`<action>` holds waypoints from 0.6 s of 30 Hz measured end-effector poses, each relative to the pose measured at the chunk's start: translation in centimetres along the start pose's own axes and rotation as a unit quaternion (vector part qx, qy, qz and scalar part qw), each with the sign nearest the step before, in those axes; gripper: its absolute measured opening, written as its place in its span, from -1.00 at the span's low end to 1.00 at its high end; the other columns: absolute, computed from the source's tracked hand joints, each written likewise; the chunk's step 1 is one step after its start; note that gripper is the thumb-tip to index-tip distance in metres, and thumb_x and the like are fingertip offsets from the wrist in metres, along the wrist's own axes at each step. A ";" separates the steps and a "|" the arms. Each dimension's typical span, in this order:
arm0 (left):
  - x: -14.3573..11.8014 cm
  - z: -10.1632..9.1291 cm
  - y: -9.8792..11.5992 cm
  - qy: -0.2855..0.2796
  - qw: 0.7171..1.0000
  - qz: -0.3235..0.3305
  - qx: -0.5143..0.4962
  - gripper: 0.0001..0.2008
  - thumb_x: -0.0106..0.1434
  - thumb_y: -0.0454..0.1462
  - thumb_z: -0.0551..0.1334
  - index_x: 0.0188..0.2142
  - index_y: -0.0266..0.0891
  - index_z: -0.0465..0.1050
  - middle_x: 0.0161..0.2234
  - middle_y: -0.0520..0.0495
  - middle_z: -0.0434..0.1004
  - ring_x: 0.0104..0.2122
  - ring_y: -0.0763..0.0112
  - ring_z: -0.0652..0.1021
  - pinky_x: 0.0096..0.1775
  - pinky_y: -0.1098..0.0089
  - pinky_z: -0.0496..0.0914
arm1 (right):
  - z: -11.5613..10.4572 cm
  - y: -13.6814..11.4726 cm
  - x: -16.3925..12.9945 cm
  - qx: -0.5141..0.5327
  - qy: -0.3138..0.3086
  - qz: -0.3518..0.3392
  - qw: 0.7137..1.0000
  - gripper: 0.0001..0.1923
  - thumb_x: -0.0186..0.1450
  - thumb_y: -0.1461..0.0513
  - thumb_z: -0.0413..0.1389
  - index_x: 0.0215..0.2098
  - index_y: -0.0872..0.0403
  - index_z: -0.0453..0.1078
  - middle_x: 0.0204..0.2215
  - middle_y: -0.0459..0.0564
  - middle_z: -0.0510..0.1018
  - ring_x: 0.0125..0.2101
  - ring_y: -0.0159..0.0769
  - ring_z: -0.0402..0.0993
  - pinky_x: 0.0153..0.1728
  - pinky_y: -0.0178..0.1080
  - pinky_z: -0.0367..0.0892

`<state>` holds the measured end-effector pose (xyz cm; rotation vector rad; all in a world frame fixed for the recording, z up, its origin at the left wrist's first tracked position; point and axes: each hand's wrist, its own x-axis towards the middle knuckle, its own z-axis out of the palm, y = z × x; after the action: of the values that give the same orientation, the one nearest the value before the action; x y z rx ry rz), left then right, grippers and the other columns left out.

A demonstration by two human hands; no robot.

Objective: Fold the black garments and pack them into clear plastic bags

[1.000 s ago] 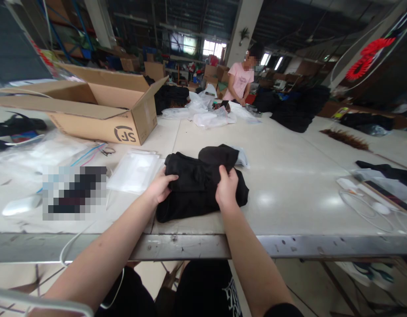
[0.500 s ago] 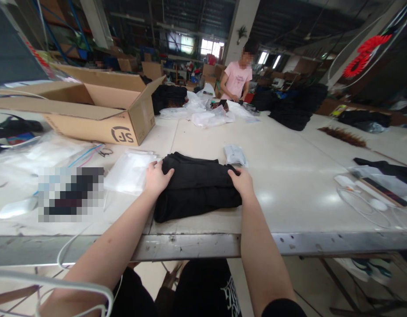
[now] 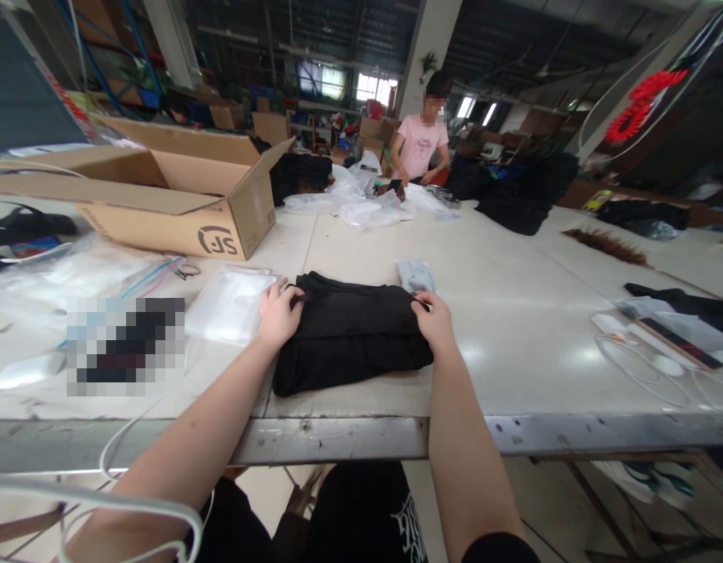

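Observation:
A folded black garment (image 3: 355, 336) lies flat on the pale table in front of me, near its front edge. At its upper left corner, my left hand (image 3: 280, 313) pinches the cloth between thumb and fingers. My right hand (image 3: 434, 319) grips the upper right corner in the same way. Just left of my left hand is a stack of clear plastic bags (image 3: 226, 305). A small grey-white packet (image 3: 416, 276) sits right behind the garment, close to my right hand.
An open cardboard box (image 3: 179, 203) stands at the back left. To the right lie a phone-like slab (image 3: 681, 342) and white cables (image 3: 628, 367). Across the table, a person in a pink shirt (image 3: 420, 145) handles things beside dark cloth piles (image 3: 513, 203). A metal strip (image 3: 349, 438) edges the table.
Both hands have closed their fingers on the garment's upper corners, where they rested more loosely before. The cloth's top looks flatter. The person opposite has shifted their arms.

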<state>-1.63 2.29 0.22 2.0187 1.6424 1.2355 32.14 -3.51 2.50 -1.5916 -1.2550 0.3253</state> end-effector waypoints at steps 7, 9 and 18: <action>-0.6 -5.4 1.7 -0.165 0.866 -0.075 -0.465 -0.64 0.16 0.04 0.13 -0.28 -0.19 0.40 -0.38 -0.12 0.57 -0.26 0.07 0.61 -0.07 -0.02 0.43 | -3.9 -1.2 -0.3 0.375 -0.055 0.033 0.925 -0.87 0.03 0.18 0.11 -0.55 -0.01 0.21 -0.75 -0.23 0.22 -0.60 -0.34 0.29 -0.34 -0.20 0.35; -0.7 -6.3 1.6 -0.186 0.861 -0.084 -0.465 -0.45 0.20 0.19 -0.03 -0.31 -0.21 0.42 -0.49 -0.14 0.53 -0.32 0.03 0.60 -0.08 -0.08 0.42 | -4.3 -1.0 -0.1 0.371 -0.008 0.049 0.927 -0.84 0.09 0.12 0.08 -0.57 -0.02 0.22 -0.81 -0.28 0.05 -0.67 -0.36 0.17 -0.38 -0.20 0.34; 0.0 -1.7 -0.7 -0.068 0.984 -0.114 0.117 -0.68 0.16 0.01 0.19 -0.33 -0.19 0.46 -0.24 -0.27 0.53 -0.17 -0.02 0.56 -0.08 0.07 0.42 | -2.0 0.7 0.0 -0.101 -0.107 0.076 0.986 -0.64 0.07 -0.05 0.26 -0.37 0.06 0.54 -0.46 -0.03 0.57 -0.39 -0.18 0.48 -0.26 -0.15 0.33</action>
<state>-3.39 1.98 0.80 1.9248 1.9619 0.8423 33.94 -4.54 2.73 -1.8711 -1.3661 0.4899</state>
